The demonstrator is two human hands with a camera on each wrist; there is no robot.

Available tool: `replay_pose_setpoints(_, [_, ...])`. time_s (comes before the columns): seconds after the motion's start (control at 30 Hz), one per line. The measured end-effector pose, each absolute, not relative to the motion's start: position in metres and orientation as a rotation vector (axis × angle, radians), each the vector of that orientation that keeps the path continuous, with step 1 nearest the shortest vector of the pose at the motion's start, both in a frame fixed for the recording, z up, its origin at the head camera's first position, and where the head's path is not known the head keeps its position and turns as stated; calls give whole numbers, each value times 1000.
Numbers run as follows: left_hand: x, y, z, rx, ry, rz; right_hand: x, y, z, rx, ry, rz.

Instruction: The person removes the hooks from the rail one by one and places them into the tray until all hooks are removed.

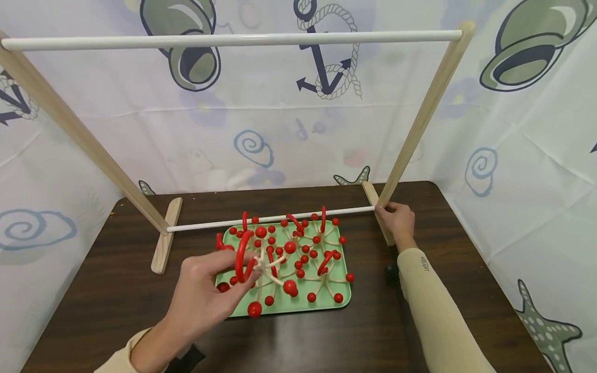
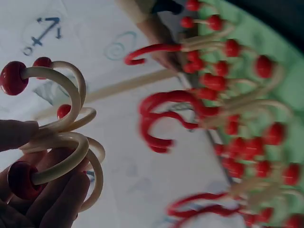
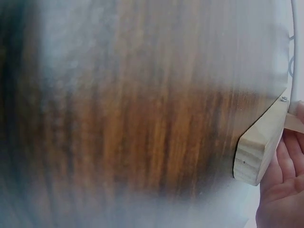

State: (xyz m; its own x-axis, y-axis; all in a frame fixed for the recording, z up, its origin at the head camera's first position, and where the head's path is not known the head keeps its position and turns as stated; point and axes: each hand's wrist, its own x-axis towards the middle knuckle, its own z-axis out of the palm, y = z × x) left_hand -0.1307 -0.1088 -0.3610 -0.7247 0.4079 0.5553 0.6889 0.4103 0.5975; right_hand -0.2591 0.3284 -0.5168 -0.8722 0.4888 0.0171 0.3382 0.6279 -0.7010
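Note:
Between thumb and fingers my left hand [image 1: 212, 287] pinches a hooked piece [image 2: 71, 137], with curved cream arms, red ball ends and red hooks on top. It hangs above the left part of a light green tray [image 1: 286, 309]. Several similar hooked pieces [image 1: 322, 269] stand on that tray, their red hooks pointing up. On the right, my right hand [image 1: 398, 225] grips the wooden stand [image 1: 410, 129] low down, where the post meets its foot. In the right wrist view its fingers lie against the wooden foot [image 3: 259, 147].
A white rod [image 1: 233, 40] spans the tops of the two wooden posts, and a lower white rod [image 1: 200, 226] joins them behind the tray. The left foot [image 1: 166, 235] rests on the dark wood table [image 1: 116, 290]. A printed curtain [image 1: 289, 140] surrounds the back and sides.

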Motion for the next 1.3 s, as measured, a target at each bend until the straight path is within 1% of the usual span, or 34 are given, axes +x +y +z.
replay_pose_setpoints(0.27, [-107,-154,-436,-646,-2474,-1110,-259,326,-519,-686,-2630,1078])
replay_pose_setpoints(0.37, [-102,-161,-455,-534,-2485,-1087,-260,327,-519,-694,-2635,1079])
replay_pose_setpoints(0.53, [-102,-167,-479,-422,-2460,-1075,-260,326,-519,-704,-2633,1091])
replay_pose_setpoints(0.8, [-114,-173,-500,-350,-2467,-1143,-260,326,-519,-723,-2646,1080])
replay_pose_setpoints(1.1, [-129,-165,-508,-381,-2484,-1130,-261,325,-520,-707,-2647,1084])
replay_pose_setpoints(1.3, [-133,-160,-509,-323,-2555,-1134,-259,326,-520,-705,-2641,1078])
